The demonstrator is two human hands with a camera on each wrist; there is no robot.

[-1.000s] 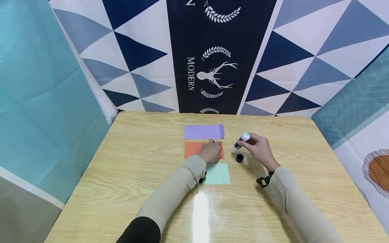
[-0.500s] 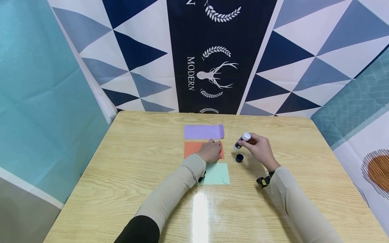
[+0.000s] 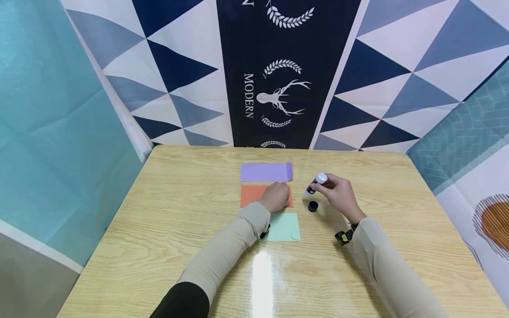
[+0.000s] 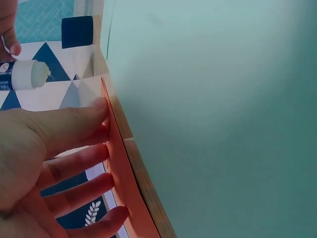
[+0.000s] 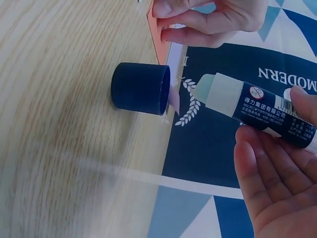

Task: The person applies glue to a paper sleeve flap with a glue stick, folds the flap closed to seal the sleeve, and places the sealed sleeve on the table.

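Observation:
My left hand (image 3: 277, 197) rests on the right part of an orange envelope (image 3: 250, 196). In the left wrist view its fingertips (image 4: 117, 216) are spread along the orange paper, with the thumb near one end. My right hand (image 3: 340, 198) holds a glue stick (image 3: 317, 183) above the table, to the right of the envelope. The tube is tilted, with its pale glue tip pointing down and left, as the right wrist view shows. Just below it the dark cap (image 5: 140, 88) sits on the table.
A purple envelope (image 3: 263, 172) with its flap opened out at the right end lies behind the orange one. Nearer to me lies a mint green envelope (image 3: 287, 226), partly under my left wrist. The wooden table (image 3: 167, 212) meets a patterned cloth (image 3: 274, 53) at the back.
The fingers of my left hand have shifted slightly on the orange envelope and look more tucked in from above. My right hand keeps the glue stick in nearly the same place.

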